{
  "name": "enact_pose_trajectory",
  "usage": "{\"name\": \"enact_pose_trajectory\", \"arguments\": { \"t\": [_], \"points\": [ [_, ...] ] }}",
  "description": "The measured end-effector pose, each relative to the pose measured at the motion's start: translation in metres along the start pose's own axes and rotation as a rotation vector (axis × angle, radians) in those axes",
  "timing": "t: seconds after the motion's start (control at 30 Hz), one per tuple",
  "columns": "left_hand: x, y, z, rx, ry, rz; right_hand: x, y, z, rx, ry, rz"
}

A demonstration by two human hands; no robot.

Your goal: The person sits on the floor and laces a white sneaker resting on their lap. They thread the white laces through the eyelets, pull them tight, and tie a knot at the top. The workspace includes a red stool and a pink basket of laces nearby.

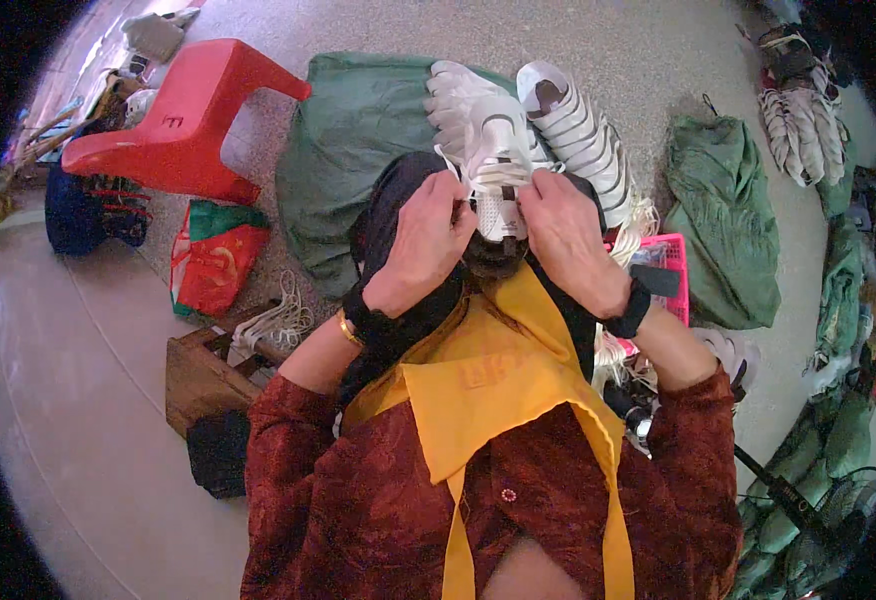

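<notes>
A white shoe upper (499,213) with a perforated tongue and dark tabs sits between my hands, above my dark-clothed lap. White lace (498,178) runs across its eyelets. At its left edge my left hand (422,238) is closed, fingers curled, with a lace end sticking out beyond them. Opposite, my right hand (567,236) pinches the lace at the right edge. Just beyond lie two overlapping rows of white shoe uppers, a left row (450,92) and a right row (586,143). My fingertips partly hide the lace.
Green sacking (333,150) lies under the left row. A red plastic stool (183,120) lies tipped over at left, near a wooden box (203,375) with white laces (283,318). A pink basket (680,275) and a green sack (723,225) are at right.
</notes>
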State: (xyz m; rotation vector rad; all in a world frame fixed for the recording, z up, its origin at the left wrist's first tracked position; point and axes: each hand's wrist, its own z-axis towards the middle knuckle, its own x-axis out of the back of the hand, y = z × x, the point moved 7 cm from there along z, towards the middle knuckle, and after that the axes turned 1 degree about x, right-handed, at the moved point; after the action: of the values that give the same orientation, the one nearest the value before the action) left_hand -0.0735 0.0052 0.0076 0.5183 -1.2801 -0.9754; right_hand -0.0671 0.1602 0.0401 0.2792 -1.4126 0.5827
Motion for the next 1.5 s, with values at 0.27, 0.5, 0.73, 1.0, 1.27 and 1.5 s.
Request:
{"name": "enact_pose_trajectory", "arguments": {
  "t": [0.27, 0.5, 0.73, 1.0, 1.27, 1.5],
  "points": [
    [0.002, -0.002, 0.003, 0.010, -0.041, 0.012, 0.001, -0.003, 0.002, 0.082, -0.044, -0.048],
    [-0.002, -0.004, 0.002, -0.018, -0.017, 0.028, -0.003, 0.013, -0.003, 0.053, 0.089, 0.162],
    [0.000, -0.006, -0.002, -0.013, 0.003, -0.006, 0.019, -0.022, 0.002, 0.082, 0.095, 0.761],
    [-0.002, -0.008, -0.002, 0.047, -0.005, -0.025, -0.016, -0.014, 0.028, 0.031, 0.103, 0.488],
    [0.001, 0.000, 0.003, 0.042, 0.003, -0.068, -0.002, -0.010, 0.024, 0.092, 0.137, 0.481],
    [0.005, 0.003, 0.001, 0.112, -0.025, -0.126, 0.098, 0.024, -0.016, -0.213, -0.176, 1.280]
  ]
}}
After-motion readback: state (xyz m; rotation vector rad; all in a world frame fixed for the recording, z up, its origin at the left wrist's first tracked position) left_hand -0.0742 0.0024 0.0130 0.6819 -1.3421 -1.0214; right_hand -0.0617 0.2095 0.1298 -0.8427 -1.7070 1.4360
